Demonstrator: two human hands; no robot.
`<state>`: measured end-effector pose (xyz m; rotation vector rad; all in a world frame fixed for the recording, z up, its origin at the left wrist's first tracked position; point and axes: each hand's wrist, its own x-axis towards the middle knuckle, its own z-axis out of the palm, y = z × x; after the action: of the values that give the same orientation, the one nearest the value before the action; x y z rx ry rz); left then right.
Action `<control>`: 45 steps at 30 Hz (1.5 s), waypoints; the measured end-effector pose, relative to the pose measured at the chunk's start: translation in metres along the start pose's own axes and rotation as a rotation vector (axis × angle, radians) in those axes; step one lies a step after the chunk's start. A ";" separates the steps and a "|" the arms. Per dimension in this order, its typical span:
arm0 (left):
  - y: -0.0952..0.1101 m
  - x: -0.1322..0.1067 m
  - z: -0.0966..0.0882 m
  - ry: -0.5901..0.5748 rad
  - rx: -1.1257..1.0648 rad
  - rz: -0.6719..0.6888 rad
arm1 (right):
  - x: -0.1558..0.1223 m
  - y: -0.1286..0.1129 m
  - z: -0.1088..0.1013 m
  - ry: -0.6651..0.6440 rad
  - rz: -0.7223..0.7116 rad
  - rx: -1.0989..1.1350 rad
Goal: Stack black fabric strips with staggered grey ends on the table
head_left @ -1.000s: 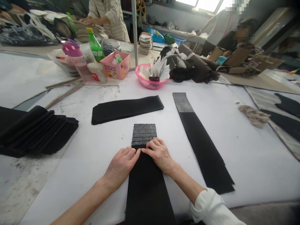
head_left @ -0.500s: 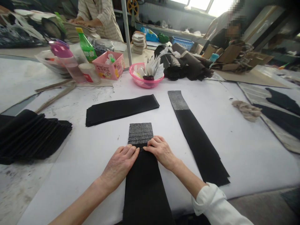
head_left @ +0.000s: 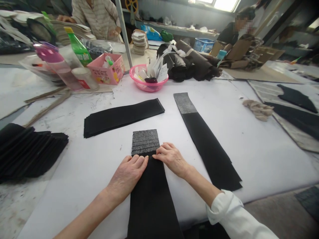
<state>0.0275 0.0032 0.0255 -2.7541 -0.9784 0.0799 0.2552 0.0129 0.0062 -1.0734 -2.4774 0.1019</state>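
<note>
In front of me lies a stack of long black fabric strips [head_left: 152,202], its far end showing several stepped grey speckled edges [head_left: 145,141]. My left hand [head_left: 129,172] is closed at the left side of the top strip, fingertips pressed on its far edge. Across from it, my right hand [head_left: 171,159] pinches the same edge, thumb and fingers together. The two thumbs almost meet at the middle of the strip. To the right lies another black stack with a grey end [head_left: 185,103], and beyond my left hand a plain black stack [head_left: 124,116].
A fanned pile of black pieces [head_left: 30,152] sits at the left. Along the back stand a pink bowl [head_left: 149,87] with papers, a pink box [head_left: 107,71], a green bottle [head_left: 78,49] and dark fabric rolls [head_left: 189,63]. A crumpled beige cloth [head_left: 259,109] lies right. Two people are beyond.
The view has shifted a little, so most table items appear farther left. Both my hands stay at the strip's edge. The striped-sleeved person at the back has moved their hands apart.
</note>
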 end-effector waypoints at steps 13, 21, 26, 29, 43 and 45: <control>0.005 0.011 -0.004 -0.054 -0.056 0.013 | -0.006 0.005 0.004 0.009 0.043 -0.007; 0.009 0.019 -0.010 -0.073 -0.032 0.024 | -0.013 0.012 -0.002 -0.024 0.023 0.020; 0.010 0.024 -0.012 -0.072 -0.017 0.028 | -0.017 0.012 -0.003 -0.030 0.060 0.045; 0.010 0.025 -0.013 -0.077 -0.013 0.028 | -0.019 0.013 -0.003 -0.031 0.111 0.086; 0.011 0.025 -0.013 -0.085 -0.035 0.009 | -0.027 0.005 -0.003 -0.002 0.198 0.113; 0.011 0.024 -0.012 -0.075 -0.041 0.000 | -0.028 0.002 -0.003 -0.014 0.163 0.037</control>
<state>0.0548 0.0077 0.0350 -2.8069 -1.0095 0.1663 0.2753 -0.0059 -0.0019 -1.2614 -2.3873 0.2043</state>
